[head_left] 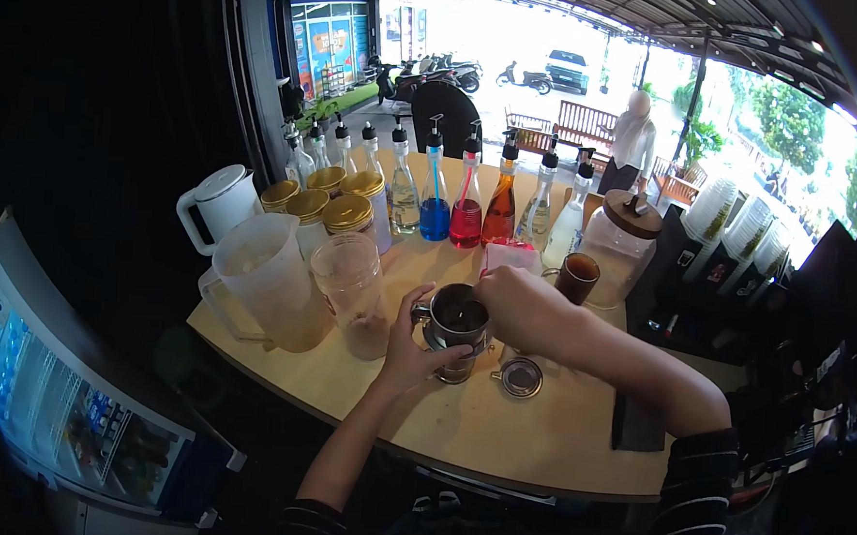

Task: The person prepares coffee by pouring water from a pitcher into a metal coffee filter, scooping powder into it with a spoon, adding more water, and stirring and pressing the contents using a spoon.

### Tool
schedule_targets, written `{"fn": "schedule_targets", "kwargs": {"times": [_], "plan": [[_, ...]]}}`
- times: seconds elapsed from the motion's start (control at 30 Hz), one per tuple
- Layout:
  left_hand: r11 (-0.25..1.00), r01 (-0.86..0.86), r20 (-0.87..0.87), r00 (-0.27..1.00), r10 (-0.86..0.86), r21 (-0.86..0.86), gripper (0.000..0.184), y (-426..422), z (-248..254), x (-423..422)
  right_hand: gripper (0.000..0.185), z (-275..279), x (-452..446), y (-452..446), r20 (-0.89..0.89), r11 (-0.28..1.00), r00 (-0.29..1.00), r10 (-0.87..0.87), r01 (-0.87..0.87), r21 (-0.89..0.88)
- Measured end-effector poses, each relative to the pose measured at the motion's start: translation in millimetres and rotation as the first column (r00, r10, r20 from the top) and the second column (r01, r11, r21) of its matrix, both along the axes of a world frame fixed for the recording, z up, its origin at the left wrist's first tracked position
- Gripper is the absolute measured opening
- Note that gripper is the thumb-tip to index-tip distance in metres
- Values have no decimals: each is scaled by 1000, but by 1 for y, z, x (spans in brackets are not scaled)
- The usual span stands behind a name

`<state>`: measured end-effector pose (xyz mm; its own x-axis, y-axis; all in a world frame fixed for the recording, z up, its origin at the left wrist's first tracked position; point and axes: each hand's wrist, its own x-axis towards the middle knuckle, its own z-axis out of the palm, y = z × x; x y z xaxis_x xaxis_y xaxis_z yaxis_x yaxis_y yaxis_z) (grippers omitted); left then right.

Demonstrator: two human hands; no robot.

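Note:
A dark-insided metal coffee drip filter (460,313) with a small side handle sits on top of a glass (456,370). My left hand (414,352) is wrapped round its near left side, thumb across the front. My right hand (516,303) is closed at the filter's right rim; whatever its fingers pinch is hidden behind the knuckles. Right of the glass, a small round metal lid (521,377) lies on the table. Behind my right hand are a pink and white packet (508,259) and a brown glass mug (577,280).
On the left of the wooden table (535,447) stand a plastic pitcher (268,278), a clear jar (350,288), a white jug (223,203) and several gold-lidded jars (349,215). Pump bottles (436,205) line the back. A wooden-lidded jar (616,248) and cup stacks (712,219) stand right. A person (633,143) is outside.

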<state>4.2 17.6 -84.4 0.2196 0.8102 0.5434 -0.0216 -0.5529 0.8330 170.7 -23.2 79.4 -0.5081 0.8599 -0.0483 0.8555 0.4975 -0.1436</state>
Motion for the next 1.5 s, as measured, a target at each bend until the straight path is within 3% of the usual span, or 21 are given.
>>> {"fn": "schedule_targets", "kwargs": {"times": [0.07, 0.17, 0.3, 0.4, 0.47, 0.6, 0.67, 0.7, 0.77, 0.9, 1.0, 1.07, 1.1, 1.17, 1.23, 1.3, 1.43, 1.5], "plan": [[1000, -2, 15, 1000, 2, -4, 99, -3, 3, 1, 13, -20, -2, 0, -90, 963, 994, 58, -32, 266], [1000, -6, 18, 1000, 6, -2, 98, -1, 3, 1, 13, -21, 2, 6, -132, 984, 984, 121, -102, 146], [1000, 3, 29, 1000, -3, -16, 98, -5, 6, 1, 14, -23, 3, 4, -106, 968, 992, 69, -40, 249], [1000, 4, 19, 1000, -4, -12, 99, -4, 4, 0, 14, -24, 7, 9, -249, 966, 954, 168, -109, 234], [1000, 4, 13, 1000, -4, -3, 99, -2, 2, 0, 18, -17, 13, 17, -181, 992, 976, 120, -111, 58], [1000, 15, 30, 999, -15, -5, 99, -2, 3, 1, 15, -21, 13, 10, -253, 988, 962, 107, -73, 140], [1000, 9, 18, 1000, -9, 1, 99, -1, 1, 1, 15, -10, 17, 10, -220, 993, 970, 99, -112, -48], [1000, 2, 3, 1000, -2, 5, 99, -1, 1, 0, 15, -12, 17, 10, -218, 992, 971, 103, -116, -49], [1000, 14, 14, 1000, -14, -14, 100, -2, 2, -1, 16, -18, 15, 8, -194, 988, 978, 81, -54, 142], [1000, 1, -4, 1000, -1, 22, 102, 2, -1, -1, 17, -12, 15, 8, -178, 988, 973, 149, -142, 52], [999, -1, -6, 1000, 1, -33, 102, -2, 3, -1, 18, -12, 14, 5, -85, 999, 995, 51, -50, 10], [1000, -5, -12, 1000, 5, -14, 102, -2, 2, -2, 11, -32, 15, 7, -225, 947, 957, 185, -112, 302], [1000, 3, -12, 1000, -3, 0, 103, 0, 3, -3, 11, -20, 11, 2, -233, 943, 953, 192, -114, 311], [1000, 18, -11, 1000, -18, -9, 100, 2, 3, -4, 20, 6, 6, -11, -97, 997, 995, -36, 29, -78], [1000, -7, -80, 997, 6, -11, 97, 3, 5, -5, 19, -5, 8, -9, -87, 996, 994, -63, 58, -62], [1000, 7, -126, 992, -9, -18, 97, 4, 10, -8, 20, -16, 3, -6, -119, 991, 993, -23, 39, 131], [998, 65, -254, 965, -68, -21, 92, 6, 27, -15, 20, -3, 2, -2, -92, 998, 995, -46, 41, -56], [992, 118, -271, 954, -126, -44, 91, 9, 38, -20, 14, -6, -1, -4, -56, 984, 995, -85, 93, 152]]}}
